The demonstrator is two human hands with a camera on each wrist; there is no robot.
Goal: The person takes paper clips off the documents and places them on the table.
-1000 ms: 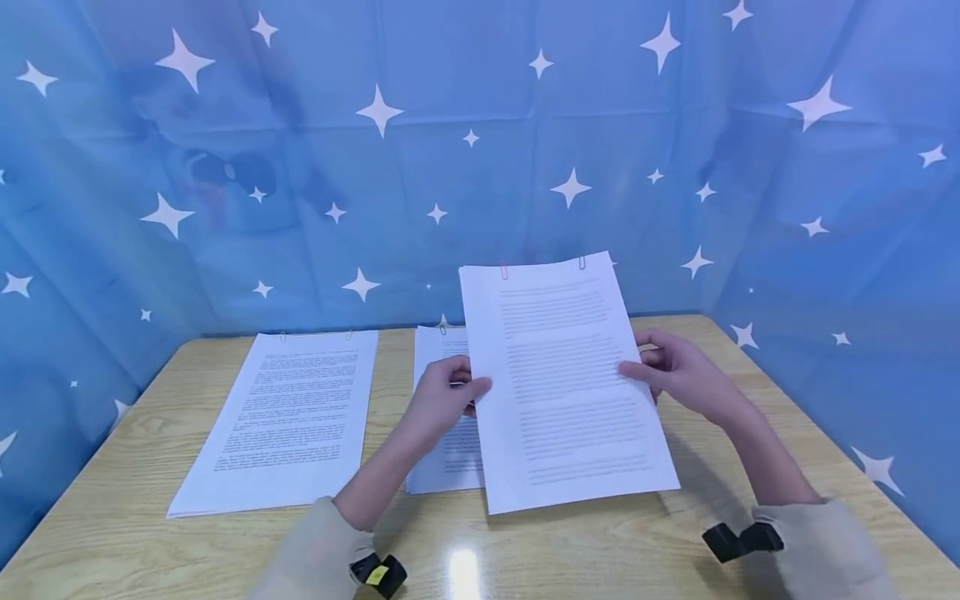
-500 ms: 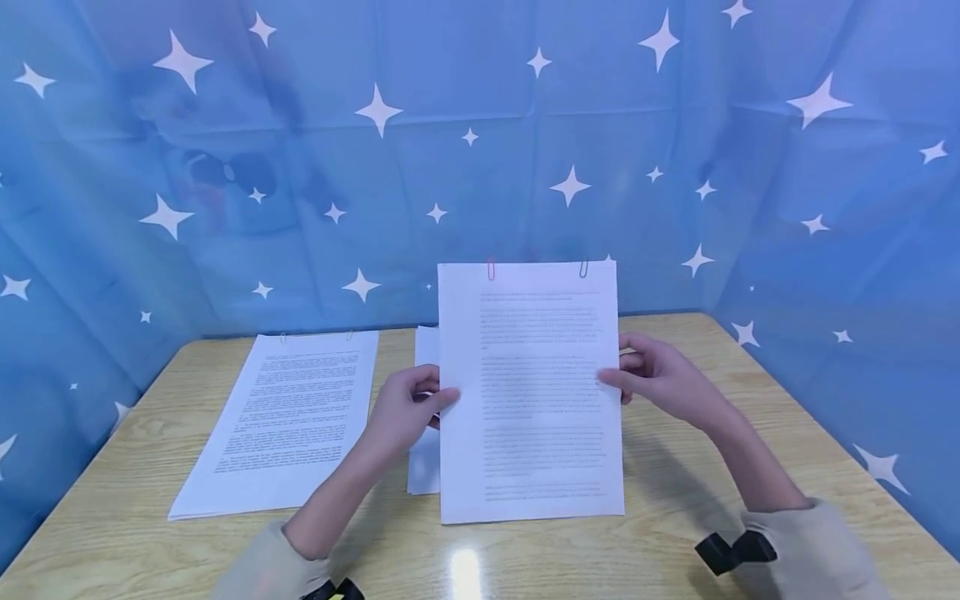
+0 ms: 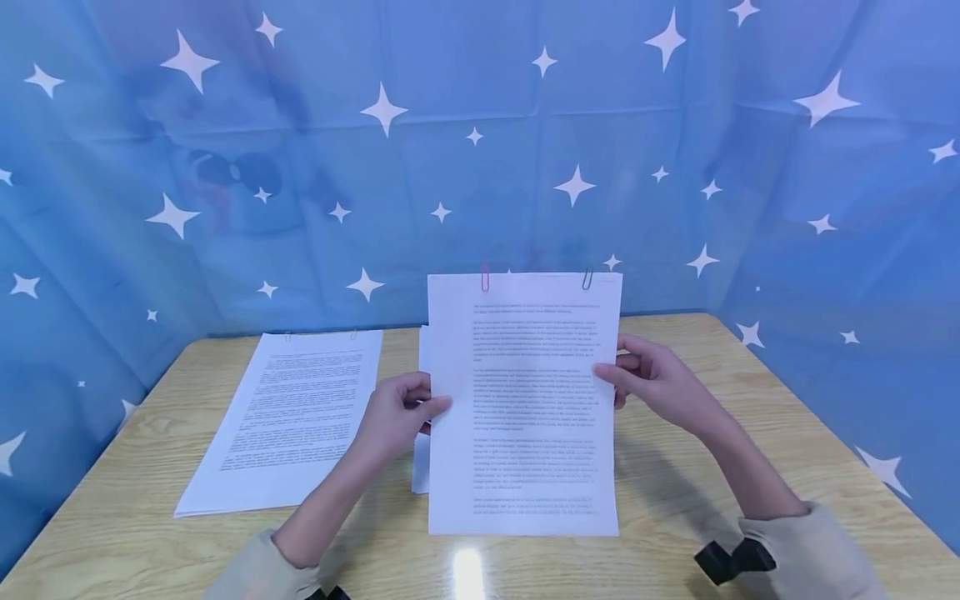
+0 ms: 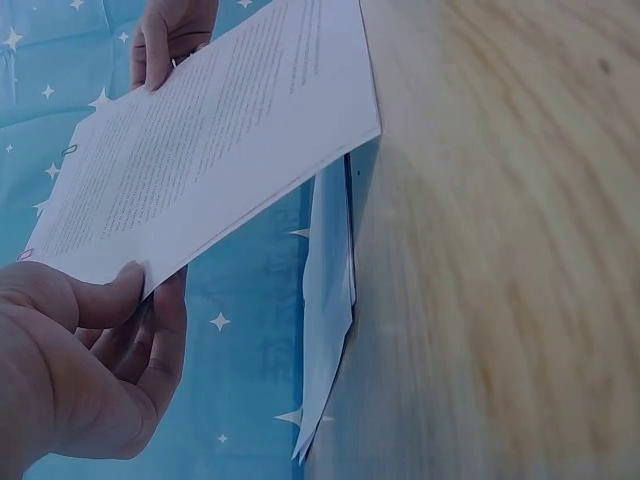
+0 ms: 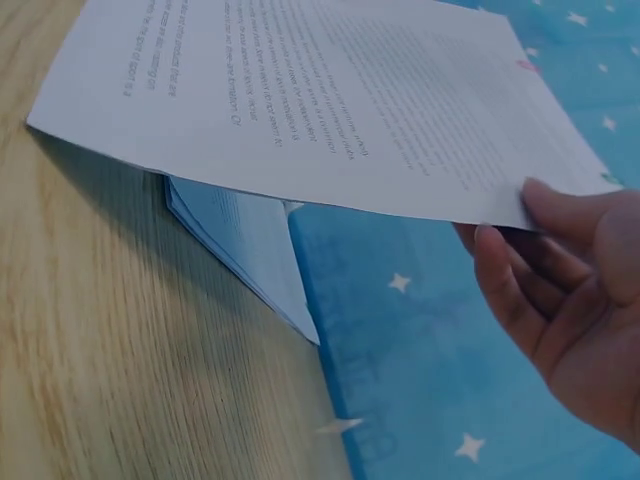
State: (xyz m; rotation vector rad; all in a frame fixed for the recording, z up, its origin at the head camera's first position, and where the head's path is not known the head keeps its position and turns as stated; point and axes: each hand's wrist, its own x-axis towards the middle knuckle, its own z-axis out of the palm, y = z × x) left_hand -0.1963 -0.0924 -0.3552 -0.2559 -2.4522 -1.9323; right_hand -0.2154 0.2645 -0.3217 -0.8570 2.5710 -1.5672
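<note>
A clipped sheaf of printed pages (image 3: 523,400) is held tilted above the table, bottom edge toward me. A pink paper clip (image 3: 485,280) and a dark one (image 3: 587,279) sit on its top edge. My left hand (image 3: 401,414) pinches its left edge, thumb on top. My right hand (image 3: 652,379) pinches the right edge the same way. In the left wrist view the left hand (image 4: 95,365) grips the sheaf (image 4: 210,140); in the right wrist view the right hand (image 5: 570,290) holds the sheaf (image 5: 320,100). Another stack of paper (image 3: 421,467) lies mostly hidden beneath it.
A second printed stack (image 3: 288,417) lies flat on the wooden table (image 3: 675,492) at the left. Blue star-patterned cloth (image 3: 480,150) walls in the table at the back and both sides. The stack under the sheaf shows as paper (image 5: 245,245) in the right wrist view.
The held sheaf has swung from slanted to square with me, moved a little left and tipped up more. Both hands kept their grip and shifted with it.
</note>
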